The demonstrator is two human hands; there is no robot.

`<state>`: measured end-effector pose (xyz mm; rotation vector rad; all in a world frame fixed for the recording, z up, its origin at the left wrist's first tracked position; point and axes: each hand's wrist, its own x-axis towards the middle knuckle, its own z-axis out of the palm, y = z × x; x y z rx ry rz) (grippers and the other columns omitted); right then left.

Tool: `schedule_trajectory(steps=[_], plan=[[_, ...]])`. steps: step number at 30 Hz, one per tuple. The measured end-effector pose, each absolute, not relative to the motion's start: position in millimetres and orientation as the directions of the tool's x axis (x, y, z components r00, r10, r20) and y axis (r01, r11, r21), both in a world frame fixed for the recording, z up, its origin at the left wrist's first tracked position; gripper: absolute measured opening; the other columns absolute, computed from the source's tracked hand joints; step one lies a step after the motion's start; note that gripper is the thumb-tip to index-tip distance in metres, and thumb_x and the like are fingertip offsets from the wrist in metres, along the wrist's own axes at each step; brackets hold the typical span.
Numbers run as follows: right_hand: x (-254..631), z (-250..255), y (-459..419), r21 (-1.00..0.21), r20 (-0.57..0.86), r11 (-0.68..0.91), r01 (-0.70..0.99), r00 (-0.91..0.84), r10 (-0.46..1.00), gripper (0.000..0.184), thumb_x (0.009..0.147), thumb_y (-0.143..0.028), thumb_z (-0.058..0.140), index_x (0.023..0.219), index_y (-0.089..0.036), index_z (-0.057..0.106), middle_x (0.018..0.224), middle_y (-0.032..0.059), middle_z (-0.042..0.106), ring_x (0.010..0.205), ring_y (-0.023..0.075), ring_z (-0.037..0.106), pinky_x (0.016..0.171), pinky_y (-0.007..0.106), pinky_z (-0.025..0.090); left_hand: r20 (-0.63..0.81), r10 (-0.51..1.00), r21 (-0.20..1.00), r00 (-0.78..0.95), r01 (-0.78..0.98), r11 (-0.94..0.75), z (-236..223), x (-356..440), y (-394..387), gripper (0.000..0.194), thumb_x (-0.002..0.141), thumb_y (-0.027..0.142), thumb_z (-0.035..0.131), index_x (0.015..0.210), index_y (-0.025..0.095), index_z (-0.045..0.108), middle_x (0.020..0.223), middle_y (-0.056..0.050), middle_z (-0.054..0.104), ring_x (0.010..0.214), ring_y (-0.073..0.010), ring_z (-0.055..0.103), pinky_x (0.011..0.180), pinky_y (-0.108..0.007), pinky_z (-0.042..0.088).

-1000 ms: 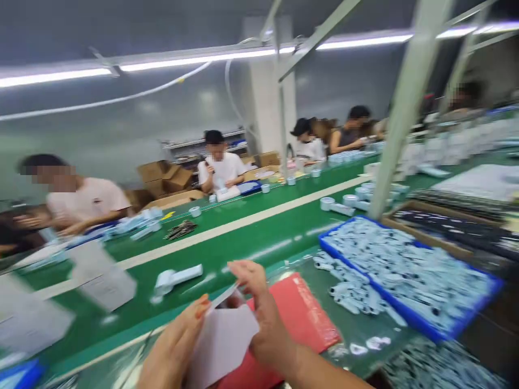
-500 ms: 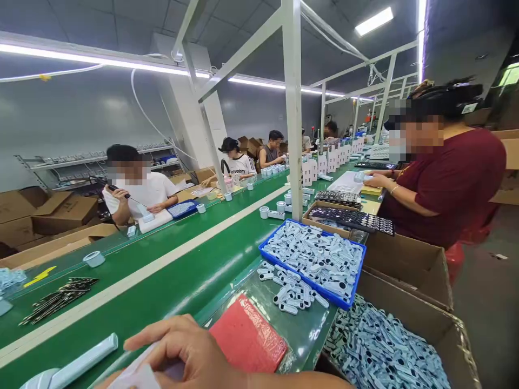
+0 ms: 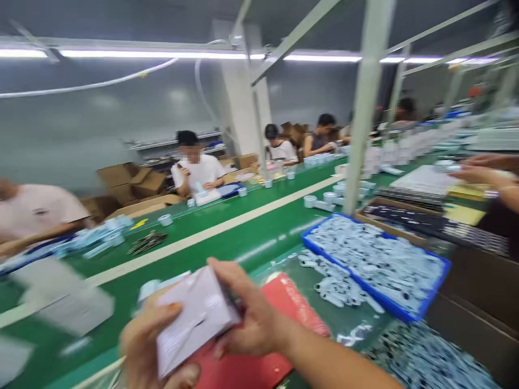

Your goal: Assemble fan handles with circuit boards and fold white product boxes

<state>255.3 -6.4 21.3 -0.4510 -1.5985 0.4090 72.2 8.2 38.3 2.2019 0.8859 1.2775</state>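
Observation:
A small white box [image 3: 194,319] is held tilted between both hands, low in the middle of the head view. My left hand [image 3: 141,337] grips its left side, with the thumb on the near face. Around the right end and top edge curl the fingers of my right hand [image 3: 253,310]. Beneath the hands lies a red pad [image 3: 298,305] on the bench. Just behind the box, a pale blue plastic part [image 3: 150,289] rests on the green belt, partly covered.
A blue tray [image 3: 405,310] of pale blue pieces stands right, beside a loose pile [image 3: 338,283]. White boxes [image 3: 77,308] sit on the belt at left. A metal post [image 3: 365,119] rises behind the tray. Several people work across the belt; a co-worker's hands [image 3: 486,170] show at far right.
The view has swung left and blurred. The white box, barely showing before, is now raised into view with both hands on it. White boxes on the belt at left have come into view.

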Motion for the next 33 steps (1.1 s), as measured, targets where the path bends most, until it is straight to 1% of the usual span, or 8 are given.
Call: schedule_trajectory(steps=[1, 2, 4, 6, 9, 28, 30, 33], plan=[[257.0, 17.7, -10.7, -0.537, 0.838, 0.84, 0.074, -0.062, 0.542, 0.101, 0.072, -0.062, 0.08, 0.155, -0.03, 0.034, 0.147, 0.0113, 0.046, 0.133, 0.0292, 0.045, 0.116, 0.042, 0.033, 0.588, 0.738, 0.698, 0.331, 0.254, -0.669, 39.3, 73.2, 2.5, 0.067, 0.078, 0.085, 0.04, 0.123, 0.036, 0.051, 0.128, -0.005, 0.061, 0.106, -0.0324, 0.064, 0.079, -0.046, 0.057], [259.2, 13.6, -14.9, -0.565, 0.815, 0.818, 0.106, -0.08, 0.573, 0.095, 0.075, -0.061, 0.079, 0.154, -0.031, 0.036, 0.145, 0.0105, 0.047, 0.133, 0.0296, 0.045, 0.115, 0.042, 0.034, 0.558, 0.789, 0.81, 0.257, 0.034, -0.585, 40.3, 75.3, -3.1, 0.056, 0.08, 0.079, 0.048, 0.109, 0.032, 0.054, 0.124, -0.005, 0.062, 0.1, -0.0297, 0.065, 0.077, -0.043, 0.057], [264.5, 4.5, -21.1, -0.593, 0.778, 0.782, 0.193, -0.116, 0.618, 0.09, 0.077, -0.059, 0.077, 0.154, -0.035, 0.037, 0.146, 0.0091, 0.044, 0.133, 0.0301, 0.044, 0.114, 0.041, 0.036, 0.326, 0.896, 0.935, 0.3, -0.243, -0.258, 42.7, 81.6, -12.5, 0.036, 0.081, 0.056, 0.066, 0.097, 0.026, 0.054, 0.118, -0.004, 0.063, 0.093, -0.0234, 0.064, 0.074, -0.034, 0.054], [268.9, -4.1, -25.0, -0.573, 0.766, 0.773, 0.272, -0.157, 0.623, 0.088, 0.08, -0.056, 0.076, 0.154, -0.037, 0.034, 0.145, 0.0091, 0.043, 0.131, 0.0302, 0.046, 0.111, 0.041, 0.04, 0.169, 0.922, 0.92, 0.348, -0.391, -0.021, 45.5, 88.2, -20.4, 0.037, 0.077, 0.038, 0.074, 0.106, 0.025, 0.054, 0.114, -0.005, 0.063, 0.087, -0.0185, 0.063, 0.071, -0.028, 0.052], [271.0, -12.7, -31.2, -0.477, 0.789, 0.793, 0.38, -0.212, 0.576, 0.087, 0.083, -0.055, 0.073, 0.156, -0.035, 0.03, 0.142, 0.0106, 0.044, 0.126, 0.0304, 0.048, 0.104, 0.042, 0.047, 0.059, 0.92, 0.869, 0.388, -0.474, 0.144, 47.9, 95.0, -32.7, 0.044, 0.075, 0.025, 0.074, 0.114, 0.023, 0.053, 0.112, -0.004, 0.063, 0.083, -0.0139, 0.061, 0.071, -0.024, 0.049], [265.0, -31.0, -34.7, -0.398, 0.782, 0.78, 0.483, -0.267, 0.564, 0.083, 0.089, -0.052, 0.067, 0.158, -0.031, 0.025, 0.135, 0.0123, 0.046, 0.119, 0.0298, 0.052, 0.096, 0.043, 0.052, 0.134, 0.94, 0.964, 0.314, -0.263, -0.05, 10.5, 91.0, -27.0, 0.039, 0.074, 0.004, 0.055, 0.108, 0.023, 0.058, 0.104, 0.0, 0.065, 0.087, -0.0125, 0.057, 0.074, -0.022, 0.045], [265.5, -32.5, -34.7, -0.405, 0.777, 0.781, 0.476, -0.271, 0.568, 0.084, 0.088, -0.051, 0.069, 0.158, -0.031, 0.026, 0.135, 0.0123, 0.046, 0.119, 0.0302, 0.052, 0.096, 0.044, 0.052, 0.133, 0.936, 0.957, 0.327, -0.288, -0.035, 8.6, 87.3, -26.1, 0.038, 0.076, 0.006, 0.06, 0.109, 0.023, 0.061, 0.106, -0.001, 0.064, 0.089, -0.0129, 0.057, 0.076, -0.022, 0.045], [264.0, -35.4, -35.0, -0.426, 0.774, 0.781, 0.457, -0.263, 0.576, 0.085, 0.086, -0.053, 0.071, 0.157, -0.031, 0.028, 0.138, 0.0123, 0.046, 0.121, 0.0311, 0.052, 0.097, 0.045, 0.051, 0.151, 0.913, 0.879, 0.38, -0.474, 0.052, 8.0, 81.1, -22.6, 0.045, 0.082, 0.025, 0.067, 0.126, 0.024, 0.058, 0.117, -0.005, 0.063, 0.099, -0.0183, 0.06, 0.086, -0.029, 0.048]])
